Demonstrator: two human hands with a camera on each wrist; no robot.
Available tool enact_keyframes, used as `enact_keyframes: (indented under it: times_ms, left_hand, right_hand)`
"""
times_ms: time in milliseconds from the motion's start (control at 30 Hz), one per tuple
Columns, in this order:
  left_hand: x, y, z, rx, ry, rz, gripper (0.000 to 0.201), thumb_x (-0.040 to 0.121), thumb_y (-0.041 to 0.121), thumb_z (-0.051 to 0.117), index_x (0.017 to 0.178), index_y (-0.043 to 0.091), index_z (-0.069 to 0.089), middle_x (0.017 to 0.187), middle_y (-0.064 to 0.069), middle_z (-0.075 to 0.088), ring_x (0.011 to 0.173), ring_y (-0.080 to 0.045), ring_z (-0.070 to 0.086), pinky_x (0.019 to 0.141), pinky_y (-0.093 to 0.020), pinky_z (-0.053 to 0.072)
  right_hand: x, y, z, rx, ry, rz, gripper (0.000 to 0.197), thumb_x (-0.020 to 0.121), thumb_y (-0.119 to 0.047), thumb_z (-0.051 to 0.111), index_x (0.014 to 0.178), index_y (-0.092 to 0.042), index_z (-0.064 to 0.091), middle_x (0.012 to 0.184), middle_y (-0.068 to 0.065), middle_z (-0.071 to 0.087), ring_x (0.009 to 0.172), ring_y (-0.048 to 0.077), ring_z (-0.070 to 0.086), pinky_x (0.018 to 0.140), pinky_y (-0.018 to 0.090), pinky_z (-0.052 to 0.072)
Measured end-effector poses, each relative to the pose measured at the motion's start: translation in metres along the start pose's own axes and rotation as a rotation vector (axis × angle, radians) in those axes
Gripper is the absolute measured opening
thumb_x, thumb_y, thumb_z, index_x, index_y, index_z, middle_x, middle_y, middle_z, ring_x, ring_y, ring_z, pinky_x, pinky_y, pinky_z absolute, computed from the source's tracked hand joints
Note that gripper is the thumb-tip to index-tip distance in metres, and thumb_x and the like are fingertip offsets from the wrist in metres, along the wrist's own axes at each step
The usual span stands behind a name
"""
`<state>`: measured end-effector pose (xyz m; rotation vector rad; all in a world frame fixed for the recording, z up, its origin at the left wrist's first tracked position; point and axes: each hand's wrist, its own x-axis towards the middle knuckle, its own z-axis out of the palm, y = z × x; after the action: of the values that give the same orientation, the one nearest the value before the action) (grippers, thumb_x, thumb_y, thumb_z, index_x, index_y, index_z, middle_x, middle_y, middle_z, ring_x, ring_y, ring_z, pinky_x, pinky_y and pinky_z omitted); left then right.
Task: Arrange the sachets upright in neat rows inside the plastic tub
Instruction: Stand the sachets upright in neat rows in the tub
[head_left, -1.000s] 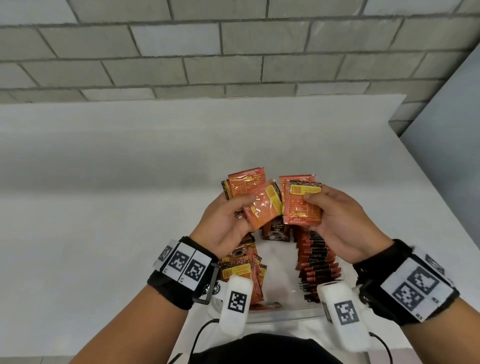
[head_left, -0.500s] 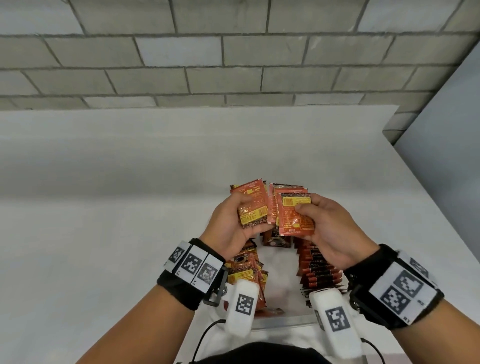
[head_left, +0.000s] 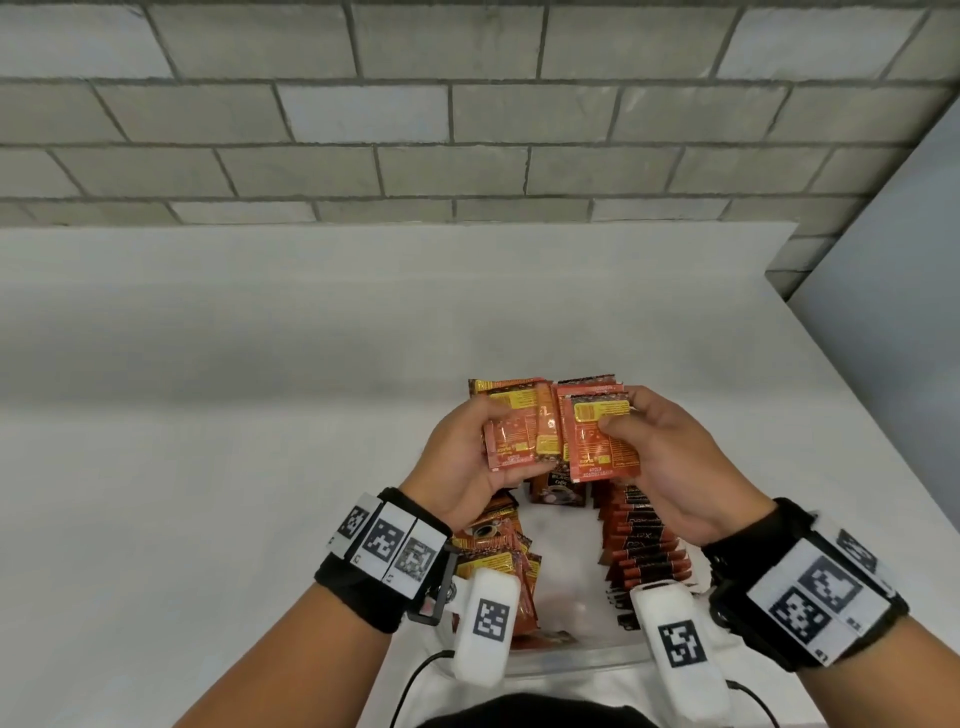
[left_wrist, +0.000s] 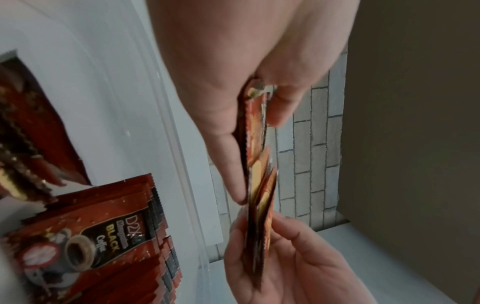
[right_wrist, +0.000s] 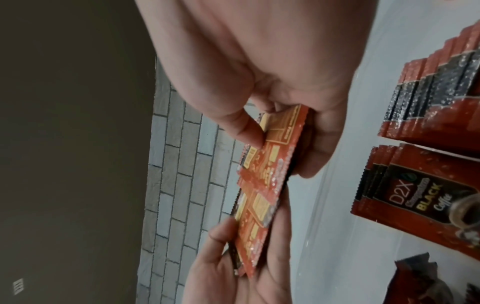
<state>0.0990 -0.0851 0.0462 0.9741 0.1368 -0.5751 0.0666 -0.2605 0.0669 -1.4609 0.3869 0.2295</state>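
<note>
Both hands hold a small bundle of orange-red sachets above the far end of the clear plastic tub. My left hand pinches the left part of the bundle, thumb on the printed backs. My right hand pinches the right part, thumb on the front sachet. The two parts overlap in the middle. Inside the tub an upright row of sachets runs along the right side, a looser group leans on the left, and a few sachets stand at the far end.
The tub sits on a white table close to my body, with a bare strip of tub floor between the rows. A grey block wall rises behind the table and a grey panel stands at the right.
The two handfuls, fanned apart a second ago, have been brought together and squared into one overlapping bundle. Both hands moved slightly closer together.
</note>
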Motion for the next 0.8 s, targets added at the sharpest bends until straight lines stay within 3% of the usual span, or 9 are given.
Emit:
enact_keyframes:
  times_ms: [67, 233, 333, 400, 467, 533, 700, 800]
  left_hand:
    - [0.0002, 0.001, -0.0008, -0.045, -0.009, 0.013, 0.017, 0.096, 0.005, 0.043, 0.104, 0.005, 0.058, 0.094, -0.014, 0.072, 0.089, -0.028, 0.069, 0.079, -0.043, 0.056]
    - [0.0, -0.0032, 0.0015, 0.197, -0.068, 0.104, 0.021, 0.096, 0.009, 0.049, 0.112, 0.012, 0.062, 0.106, -0.006, 0.072, 0.099, -0.02, 0.068, 0.085, -0.035, 0.056]
    - [0.0002, -0.0039, 0.0019, 0.269, -0.046, 0.115, 0.022, 0.094, 0.023, 0.052, 0.111, 0.015, 0.063, 0.102, -0.002, 0.073, 0.096, -0.015, 0.068, 0.078, -0.027, 0.054]
    - [0.0003, -0.003, 0.0015, 0.279, -0.008, 0.096, 0.028, 0.096, 0.035, 0.047, 0.106, 0.016, 0.065, 0.092, 0.001, 0.072, 0.086, -0.016, 0.063, 0.07, -0.025, 0.046]
    - [-0.001, 0.0003, 0.0021, 0.209, 0.033, 0.095, 0.025, 0.1, 0.029, 0.042, 0.097, 0.017, 0.063, 0.083, 0.0, 0.066, 0.072, -0.013, 0.052, 0.058, -0.025, 0.034]
    - [-0.0012, 0.002, 0.0011, 0.197, 0.029, 0.117, 0.021, 0.1, 0.017, 0.04, 0.096, 0.015, 0.06, 0.082, -0.002, 0.062, 0.066, -0.011, 0.05, 0.054, -0.024, 0.03]
    - [-0.003, 0.0006, 0.0017, 0.335, -0.044, 0.17, 0.026, 0.094, 0.001, 0.047, 0.107, 0.016, 0.064, 0.09, 0.002, 0.069, 0.074, -0.009, 0.059, 0.058, -0.023, 0.04]
    - [-0.0069, -0.0011, 0.0056, 0.377, -0.057, 0.145, 0.021, 0.097, 0.015, 0.049, 0.108, 0.017, 0.067, 0.094, 0.005, 0.069, 0.082, -0.008, 0.057, 0.064, -0.026, 0.042]
  right_hand:
    - [-0.0007, -0.0017, -0.0036, 0.046, -0.004, -0.005, 0.024, 0.097, -0.004, 0.046, 0.116, -0.012, 0.058, 0.105, 0.008, 0.07, 0.084, 0.016, 0.067, 0.071, 0.03, 0.052]
    - [-0.0033, -0.003, -0.0041, 0.092, -0.039, 0.017, 0.024, 0.096, -0.006, 0.046, 0.117, -0.01, 0.058, 0.107, 0.009, 0.07, 0.093, 0.019, 0.067, 0.079, 0.034, 0.053]
    - [-0.004, -0.0017, -0.0007, 0.087, -0.052, 0.024, 0.025, 0.096, -0.005, 0.047, 0.118, -0.011, 0.057, 0.11, 0.01, 0.069, 0.096, 0.022, 0.067, 0.082, 0.035, 0.055]
    - [-0.0043, -0.002, -0.0004, 0.097, -0.045, 0.019, 0.024, 0.096, -0.005, 0.047, 0.117, -0.011, 0.057, 0.108, 0.011, 0.07, 0.091, 0.02, 0.067, 0.079, 0.033, 0.056]
    - [-0.0043, -0.0031, -0.0019, 0.126, -0.028, 0.008, 0.024, 0.096, -0.004, 0.046, 0.117, -0.011, 0.057, 0.106, 0.01, 0.069, 0.088, 0.019, 0.067, 0.076, 0.032, 0.056]
    - [-0.0043, -0.0042, -0.0034, 0.168, -0.017, 0.004, 0.026, 0.096, -0.004, 0.045, 0.119, -0.009, 0.057, 0.104, 0.009, 0.069, 0.087, 0.019, 0.066, 0.076, 0.033, 0.054]
    - [-0.0056, -0.0065, -0.0031, 0.231, -0.011, 0.011, 0.026, 0.096, -0.005, 0.046, 0.119, -0.009, 0.057, 0.103, 0.008, 0.07, 0.088, 0.018, 0.067, 0.076, 0.033, 0.053]
    - [-0.0063, -0.0072, 0.0002, 0.205, -0.026, -0.002, 0.028, 0.096, -0.006, 0.046, 0.123, -0.01, 0.055, 0.106, 0.009, 0.07, 0.09, 0.02, 0.067, 0.074, 0.035, 0.054]
